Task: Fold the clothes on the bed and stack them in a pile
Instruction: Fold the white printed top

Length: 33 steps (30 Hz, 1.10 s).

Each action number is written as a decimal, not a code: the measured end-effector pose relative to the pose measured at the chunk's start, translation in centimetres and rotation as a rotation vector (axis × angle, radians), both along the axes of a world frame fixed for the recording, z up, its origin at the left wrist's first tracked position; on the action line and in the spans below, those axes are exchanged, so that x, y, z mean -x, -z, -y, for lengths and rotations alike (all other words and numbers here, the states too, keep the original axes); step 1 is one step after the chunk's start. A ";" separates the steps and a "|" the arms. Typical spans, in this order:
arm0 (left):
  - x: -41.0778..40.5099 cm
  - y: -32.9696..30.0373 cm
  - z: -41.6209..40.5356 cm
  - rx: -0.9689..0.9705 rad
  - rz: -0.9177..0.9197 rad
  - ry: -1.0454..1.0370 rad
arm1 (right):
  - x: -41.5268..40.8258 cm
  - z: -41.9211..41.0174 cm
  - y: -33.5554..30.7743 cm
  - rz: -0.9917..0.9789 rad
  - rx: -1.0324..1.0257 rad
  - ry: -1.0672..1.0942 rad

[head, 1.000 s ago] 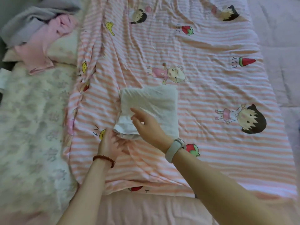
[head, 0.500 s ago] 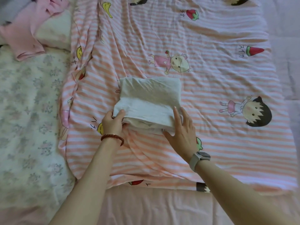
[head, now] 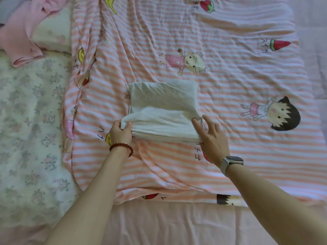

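Observation:
A folded white garment [head: 162, 106] lies in the middle of a pink-and-white striped cartoon sheet [head: 230, 82] on the bed. My left hand [head: 121, 132], with a red bead bracelet on the wrist, pinches the garment's near left corner between thumb and fingers. At the near right corner, my right hand [head: 210, 138] rests with straight, spread fingers against the edge. A watch sits on that wrist.
A crumpled pink garment [head: 23, 36] lies at the far left beside a pale pillow [head: 53, 34]. A floral cover [head: 30, 124] runs down the left side. Plain pink bedding [head: 168, 225] fills the near edge.
My right hand moved from the top of the garment to its near right corner. My left hand took hold of the near left corner. The view shifted closer.

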<state>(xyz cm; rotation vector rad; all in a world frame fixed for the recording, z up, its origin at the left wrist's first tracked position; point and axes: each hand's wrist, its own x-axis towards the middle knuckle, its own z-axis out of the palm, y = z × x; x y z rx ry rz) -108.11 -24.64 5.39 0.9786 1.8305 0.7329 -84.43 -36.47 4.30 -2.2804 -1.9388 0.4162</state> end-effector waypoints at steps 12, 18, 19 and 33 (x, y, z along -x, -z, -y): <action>0.2 0.6 2.6 0.071 0.233 -0.119 | -0.8 -8.1 -3.3 -0.265 -0.219 0.084; -0.7 0.6 2.8 -0.017 0.047 -0.096 | -3.1 -15.2 -3.6 -0.366 0.047 0.046; -0.7 0.8 2.6 -0.025 0.022 -0.089 | -3.3 -15.6 -3.6 -0.330 0.048 0.043; -1.2 1.0 1.8 -0.147 -0.356 0.120 | -5.1 -15.9 -1.9 -0.184 0.107 0.031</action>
